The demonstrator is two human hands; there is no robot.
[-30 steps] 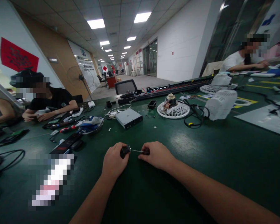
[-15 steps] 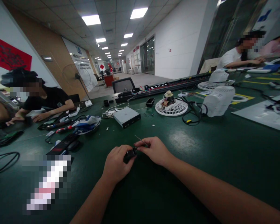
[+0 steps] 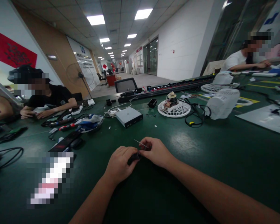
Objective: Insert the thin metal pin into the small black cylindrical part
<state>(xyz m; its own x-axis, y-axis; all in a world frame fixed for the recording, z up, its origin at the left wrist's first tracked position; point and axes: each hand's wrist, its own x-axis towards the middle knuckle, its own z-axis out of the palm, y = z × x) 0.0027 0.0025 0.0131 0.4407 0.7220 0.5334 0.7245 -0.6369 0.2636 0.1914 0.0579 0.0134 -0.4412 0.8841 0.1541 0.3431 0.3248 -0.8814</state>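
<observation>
My left hand point(image 3: 121, 163) is closed round a small black cylindrical part point(image 3: 133, 157), whose open end points right toward my other hand. Fingers of my right hand point(image 3: 155, 152) pinch a thin metal rod point(image 3: 141, 143), perhaps a tweezer or screwdriver shaft; its tip sticks out up and to the left. The right fingertips touch the end of the black part, and what else they hold there is hidden. Both hands are just above the dark green table point(image 3: 149, 193).
Beyond my hands lie a grey metal drive box point(image 3: 129, 116), a small black tray point(image 3: 152, 102), a white fan grille with motor point(image 3: 174, 107) and a white housing point(image 3: 224, 104). At left are a bowl with blue cloth point(image 3: 91, 123) and cables. Co-workers sit left and far right.
My right fingers have come in against the black part's end. The view has swung slightly left, so everything appears shifted right. The co-worker at left has drawn their hands together.
</observation>
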